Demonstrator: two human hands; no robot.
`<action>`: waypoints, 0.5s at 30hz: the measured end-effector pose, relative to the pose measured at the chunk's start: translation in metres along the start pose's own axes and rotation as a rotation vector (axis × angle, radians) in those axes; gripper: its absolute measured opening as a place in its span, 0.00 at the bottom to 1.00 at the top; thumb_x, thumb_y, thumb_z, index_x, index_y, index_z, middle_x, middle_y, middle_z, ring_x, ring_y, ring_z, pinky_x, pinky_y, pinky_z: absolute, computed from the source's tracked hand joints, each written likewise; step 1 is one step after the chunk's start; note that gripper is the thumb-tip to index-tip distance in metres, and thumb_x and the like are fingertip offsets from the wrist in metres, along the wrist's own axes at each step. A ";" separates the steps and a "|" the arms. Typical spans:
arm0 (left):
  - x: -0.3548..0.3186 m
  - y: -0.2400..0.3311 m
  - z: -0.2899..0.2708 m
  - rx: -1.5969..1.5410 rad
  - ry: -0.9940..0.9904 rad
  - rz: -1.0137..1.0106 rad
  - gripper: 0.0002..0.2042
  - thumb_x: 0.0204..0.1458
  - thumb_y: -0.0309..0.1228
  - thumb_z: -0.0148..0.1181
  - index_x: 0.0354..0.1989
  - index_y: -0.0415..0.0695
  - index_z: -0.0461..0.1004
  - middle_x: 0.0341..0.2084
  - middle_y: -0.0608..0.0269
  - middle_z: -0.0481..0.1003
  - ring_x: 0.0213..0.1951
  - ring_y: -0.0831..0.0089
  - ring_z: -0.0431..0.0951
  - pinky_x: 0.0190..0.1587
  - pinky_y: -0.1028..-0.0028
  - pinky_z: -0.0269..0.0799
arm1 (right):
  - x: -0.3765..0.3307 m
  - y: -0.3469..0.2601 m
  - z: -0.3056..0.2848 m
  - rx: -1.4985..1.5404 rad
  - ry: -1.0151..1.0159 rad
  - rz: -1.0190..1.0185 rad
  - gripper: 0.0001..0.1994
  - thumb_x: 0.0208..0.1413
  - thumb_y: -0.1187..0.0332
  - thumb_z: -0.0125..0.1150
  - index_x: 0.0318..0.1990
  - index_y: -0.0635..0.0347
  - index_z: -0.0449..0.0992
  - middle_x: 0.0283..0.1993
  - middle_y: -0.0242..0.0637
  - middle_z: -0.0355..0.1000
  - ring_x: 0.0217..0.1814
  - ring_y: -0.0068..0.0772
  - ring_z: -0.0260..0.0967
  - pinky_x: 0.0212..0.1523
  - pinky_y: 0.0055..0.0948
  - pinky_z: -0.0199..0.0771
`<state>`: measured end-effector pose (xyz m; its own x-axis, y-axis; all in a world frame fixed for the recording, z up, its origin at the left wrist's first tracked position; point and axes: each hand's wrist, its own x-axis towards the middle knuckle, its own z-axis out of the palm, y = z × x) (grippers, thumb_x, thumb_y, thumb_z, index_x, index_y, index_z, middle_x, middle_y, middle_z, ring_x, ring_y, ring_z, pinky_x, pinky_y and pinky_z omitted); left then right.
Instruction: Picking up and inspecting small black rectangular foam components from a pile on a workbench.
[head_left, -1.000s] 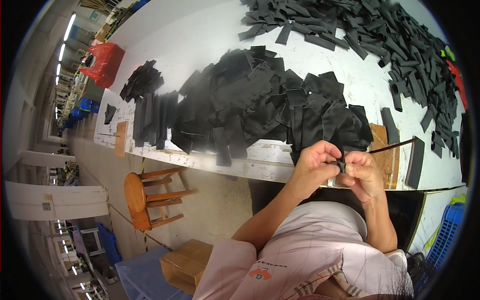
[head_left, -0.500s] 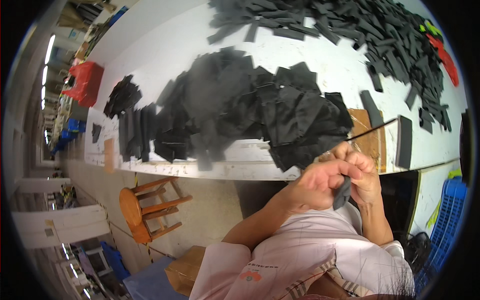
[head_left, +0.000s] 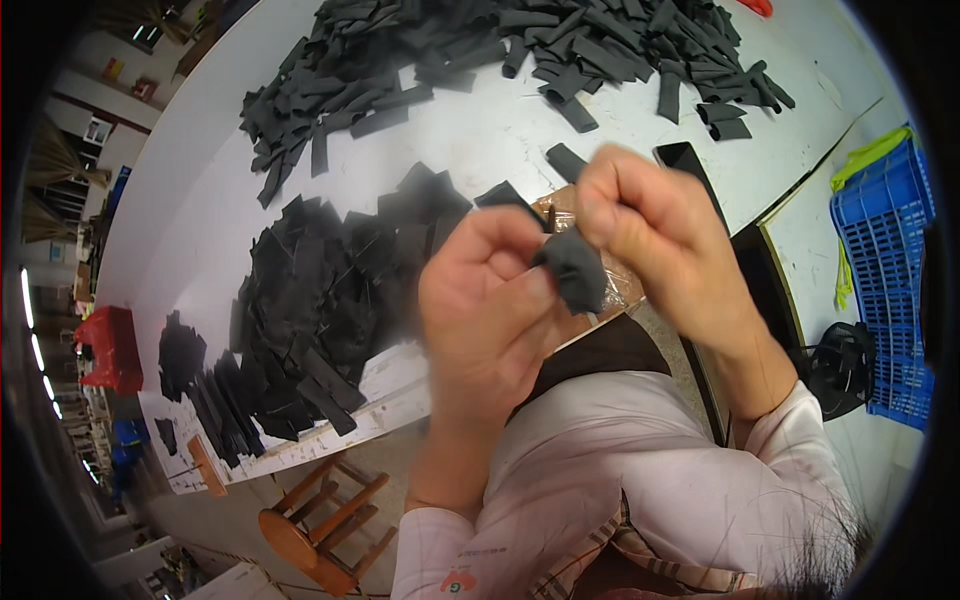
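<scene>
Black fabric piece (head_left: 572, 268), pinched between our left hand (head_left: 487, 305) and right hand (head_left: 652, 228); we judge it light, soft, floppy, best gripped at its edges.

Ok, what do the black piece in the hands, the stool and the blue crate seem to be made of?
Black piece: looks like soft matte fabric or foam, since it bends and bunches between the left hand and right hand; which, I cannot tell. Stool: wood, brown with slatted rungs. Blue crate: likely moulded plastic, a glossy lattice wall.
</scene>
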<state>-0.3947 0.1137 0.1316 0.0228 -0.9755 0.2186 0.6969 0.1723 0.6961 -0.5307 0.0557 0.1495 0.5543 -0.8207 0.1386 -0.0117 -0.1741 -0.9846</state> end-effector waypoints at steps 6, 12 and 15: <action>0.012 -0.021 -0.039 -0.797 0.014 -0.335 0.15 0.51 0.21 0.35 0.47 0.37 0.61 0.27 0.55 0.70 0.07 0.85 0.54 0.10 0.85 0.50 | 0.029 0.041 -0.016 0.349 -0.242 0.357 0.09 0.51 0.65 0.52 0.23 0.59 0.66 0.19 0.23 0.58 0.18 0.12 0.51 0.18 0.11 0.50; 0.005 -0.038 -0.054 -0.756 0.365 -0.384 0.15 0.53 0.22 0.34 0.49 0.38 0.61 0.29 0.55 0.71 0.06 0.86 0.52 0.09 0.85 0.46 | 0.031 0.080 -0.013 0.580 -0.281 0.447 0.08 0.51 0.67 0.53 0.23 0.60 0.67 0.20 0.26 0.62 0.18 0.13 0.55 0.18 0.11 0.55; 0.014 -0.018 -0.024 -0.688 0.248 -0.291 0.16 0.53 0.23 0.35 0.51 0.37 0.57 0.26 0.56 0.71 0.06 0.86 0.53 0.09 0.85 0.48 | 0.046 0.064 -0.014 0.581 -0.388 0.305 0.09 0.51 0.66 0.53 0.23 0.60 0.67 0.20 0.27 0.62 0.18 0.14 0.56 0.19 0.11 0.55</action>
<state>-0.3895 0.0935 0.1063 -0.1262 -0.9843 -0.1232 0.9847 -0.1393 0.1043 -0.5175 -0.0005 0.0944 0.8509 -0.5175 -0.0901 0.1689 0.4319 -0.8860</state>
